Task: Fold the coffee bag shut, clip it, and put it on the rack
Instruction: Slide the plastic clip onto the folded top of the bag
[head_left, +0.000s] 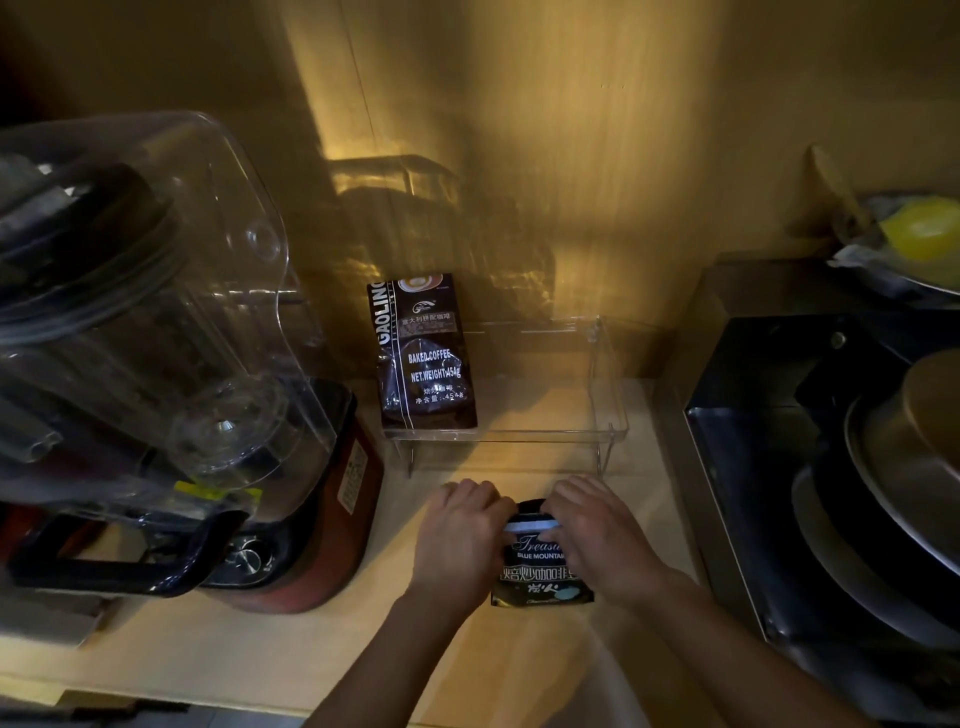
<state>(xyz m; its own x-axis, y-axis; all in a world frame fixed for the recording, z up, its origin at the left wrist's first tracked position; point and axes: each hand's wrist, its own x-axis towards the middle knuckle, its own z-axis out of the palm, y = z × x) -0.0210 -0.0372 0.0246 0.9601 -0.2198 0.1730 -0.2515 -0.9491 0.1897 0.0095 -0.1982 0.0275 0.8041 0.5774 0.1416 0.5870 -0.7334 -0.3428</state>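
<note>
Hands (460, 540) (597, 535) at both ends of coffee bag (540, 571) fold

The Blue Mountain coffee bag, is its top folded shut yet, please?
Folded: the coffee bag top is rolled under both hands, a pale clip across it.

Dimly lit home kitchen, shown by a blender (156, 364) with clear jug set on the pale wooden bench (519, 665), stacked metal pans (893, 499) at right, a coffee bag (423, 353) stood on a clear rack (608, 415), a lemon (922, 228) kept nearby
</note>
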